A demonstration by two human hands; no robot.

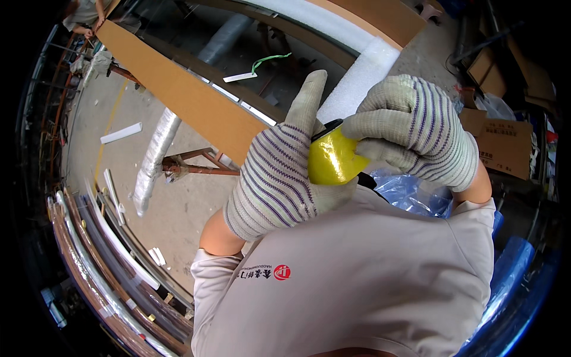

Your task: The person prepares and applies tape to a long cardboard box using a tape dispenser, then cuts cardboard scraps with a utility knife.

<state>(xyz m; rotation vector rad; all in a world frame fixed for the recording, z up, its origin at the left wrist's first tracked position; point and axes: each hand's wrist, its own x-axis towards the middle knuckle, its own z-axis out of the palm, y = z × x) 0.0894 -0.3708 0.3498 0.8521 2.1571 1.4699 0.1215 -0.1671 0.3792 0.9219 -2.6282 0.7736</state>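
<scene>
Both hands wear whitish knitted gloves with purple stripes and are raised in front of my chest. My left hand is wrapped round a roll of glossy yellow tape, its thumb or a finger pointing up and away. My right hand is closed at the roll's right edge, its fingertips pinching the yellow tape there. A small black edge shows at the top of the roll between the hands; what it belongs to is hidden. Beyond my hands lies a long brown panel with white foam sheet near its right end.
A white strip with a green tie lies on the frame. Wrapped long profiles are stacked at the lower left. Cardboard boxes stand at the right, blue plastic film below. Another person's hands are at the panel's far left end.
</scene>
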